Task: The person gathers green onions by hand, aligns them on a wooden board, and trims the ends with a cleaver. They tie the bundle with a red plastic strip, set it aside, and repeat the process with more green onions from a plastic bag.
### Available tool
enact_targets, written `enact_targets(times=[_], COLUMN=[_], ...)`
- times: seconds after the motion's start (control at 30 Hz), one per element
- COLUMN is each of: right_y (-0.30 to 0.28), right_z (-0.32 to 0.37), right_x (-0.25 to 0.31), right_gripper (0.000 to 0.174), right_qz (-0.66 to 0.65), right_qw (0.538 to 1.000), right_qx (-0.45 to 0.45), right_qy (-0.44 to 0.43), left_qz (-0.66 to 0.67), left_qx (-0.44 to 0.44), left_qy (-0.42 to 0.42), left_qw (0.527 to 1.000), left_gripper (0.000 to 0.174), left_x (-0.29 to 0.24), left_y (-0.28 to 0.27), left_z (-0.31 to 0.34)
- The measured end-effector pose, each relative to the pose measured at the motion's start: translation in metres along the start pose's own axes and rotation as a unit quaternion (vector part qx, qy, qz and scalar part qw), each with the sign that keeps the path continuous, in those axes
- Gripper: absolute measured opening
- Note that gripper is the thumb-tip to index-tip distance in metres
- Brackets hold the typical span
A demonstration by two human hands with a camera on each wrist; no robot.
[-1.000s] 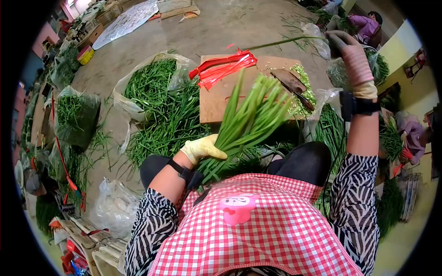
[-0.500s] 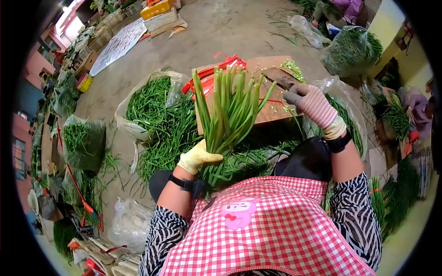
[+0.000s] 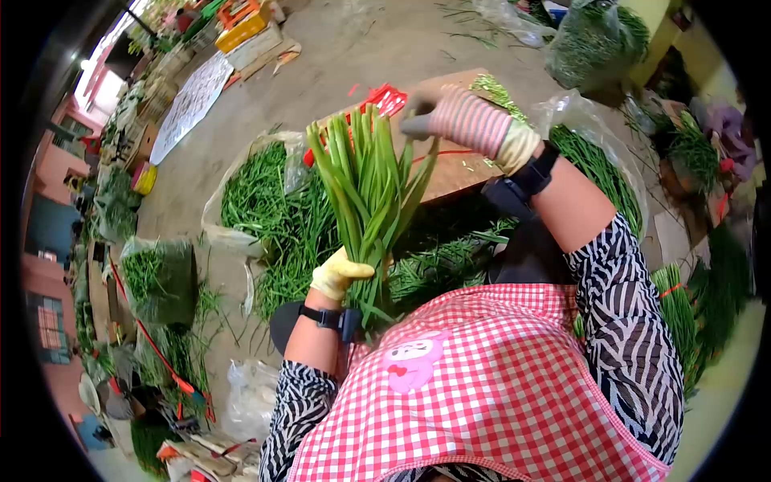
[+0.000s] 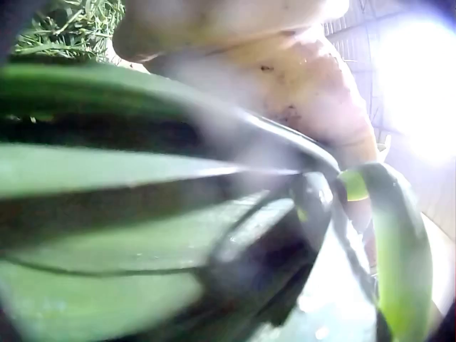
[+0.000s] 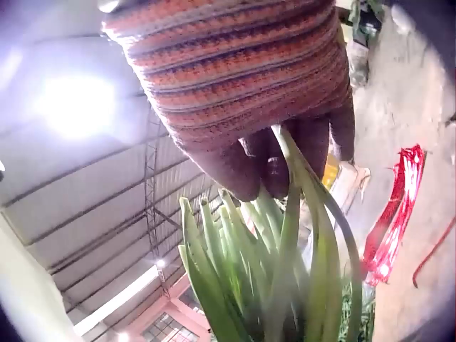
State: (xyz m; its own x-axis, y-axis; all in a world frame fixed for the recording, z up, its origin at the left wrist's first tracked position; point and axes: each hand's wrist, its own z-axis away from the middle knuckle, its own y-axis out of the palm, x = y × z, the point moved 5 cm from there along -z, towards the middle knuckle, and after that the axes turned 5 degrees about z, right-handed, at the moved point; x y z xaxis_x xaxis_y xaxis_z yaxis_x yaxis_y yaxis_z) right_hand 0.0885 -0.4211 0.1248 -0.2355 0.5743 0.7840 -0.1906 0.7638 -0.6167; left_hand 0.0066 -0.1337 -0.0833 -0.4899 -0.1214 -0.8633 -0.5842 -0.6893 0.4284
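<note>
right hand (image 3: 474,124) beside the green bunch's (image 3: 365,189) tops

the left hand (image 3: 341,275) grips the bunch low down; its long axis runs up and away from the lap. the right hand is nearer the tops, fingers bent; whether they pinch a stalk, i cannot tell. beyond: a board (image 3: 451,175) and red strips (image 3: 387,100).

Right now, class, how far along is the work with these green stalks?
Apparently done: the red-banded bundle on the right. In progress: the left hand grips a bunch with no tie visible, while the right hand pinches a stalk at its top. Probably left: tying this bunch, perhaps with the red strips beyond it, then bundling the loose greens.
</note>
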Motion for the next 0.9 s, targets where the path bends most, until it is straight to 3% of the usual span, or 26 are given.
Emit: enact_targets(times=[0.07,0.1,0.17,0.23,0.33,0.37,0.43,0.47,0.5,0.57,0.63,0.73,0.83,0.9], right_y=[-0.013,-0.025,-0.039,-0.027,0.011,0.018,0.036,0.051,0.064,0.082,0.101,0.107,0.105,0.097], right_z=[-0.014,-0.019,-0.006,0.011,0.025,0.026,0.022,0.016,0.010,-0.007,-0.026,-0.036,-0.032,-0.021], right_x=[-0.019,-0.040,-0.047,-0.038,-0.035,-0.035,-0.013,0.000,0.011,0.020,0.009,-0.001,-0.005,0.002], right_gripper=[0.034,0.030,0.030,0.037,0.039,0.037,0.036,0.038,0.043,0.054,0.050,0.044,0.032,0.023], right_qz=[0.015,0.026,-0.150,-0.194,-0.192,-0.123,-0.078,-0.078,-0.078,0.034,-0.024,-0.073,-0.164,-0.366], right_qw=[0.995,0.988,0.975,0.973,0.981,0.990,0.996,0.996,0.995,0.999,1.000,0.990,0.974,0.918], right_qx=[-0.095,-0.132,-0.163,-0.109,0.017,0.010,-0.028,-0.035,-0.042,-0.017,-0.006,0.092,0.131,0.136], right_qy=[-0.008,-0.080,-0.018,0.059,0.024,0.062,0.027,-0.011,-0.051,-0.020,-0.008,0.083,0.083,0.064], left_qz=[0.021,0.015,0.049,0.049,0.048,0.039,0.047,0.015,0.010,0.011,0.009,0.000,0.006,0.009], left_qx=[-0.010,-0.001,-0.016,-0.007,-0.026,-0.019,-0.039,-0.025,-0.031,-0.031,-0.030,-0.029,-0.029,-0.018], left_qy=[0.022,0.027,0.038,0.051,0.078,0.076,0.073,0.062,0.054,0.061,0.049,0.040,0.038,0.023], left_qw=[0.999,1.000,0.998,0.997,0.995,0.996,0.995,0.998,0.998,0.998,0.998,0.999,0.999,1.000], left_gripper=[0.071,0.069,0.069,0.066,0.061,0.059,0.060,0.071,0.069,0.064,0.065,0.064,0.063,0.063], left_x=[-0.004,-0.004,-0.007,-0.003,-0.007,-0.010,-0.012,-0.008,-0.008,-0.013,-0.009,-0.006,-0.008,-0.008], left_y=[-0.003,-0.007,-0.005,-0.013,-0.011,-0.008,-0.004,-0.008,-0.007,0.002,0.001,-0.001,-0.001,-0.002], left_z=[0.001,0.002,0.003,0.001,-0.003,-0.006,-0.007,-0.010,-0.011,-0.010,-0.012,-0.013,-0.010,-0.009])
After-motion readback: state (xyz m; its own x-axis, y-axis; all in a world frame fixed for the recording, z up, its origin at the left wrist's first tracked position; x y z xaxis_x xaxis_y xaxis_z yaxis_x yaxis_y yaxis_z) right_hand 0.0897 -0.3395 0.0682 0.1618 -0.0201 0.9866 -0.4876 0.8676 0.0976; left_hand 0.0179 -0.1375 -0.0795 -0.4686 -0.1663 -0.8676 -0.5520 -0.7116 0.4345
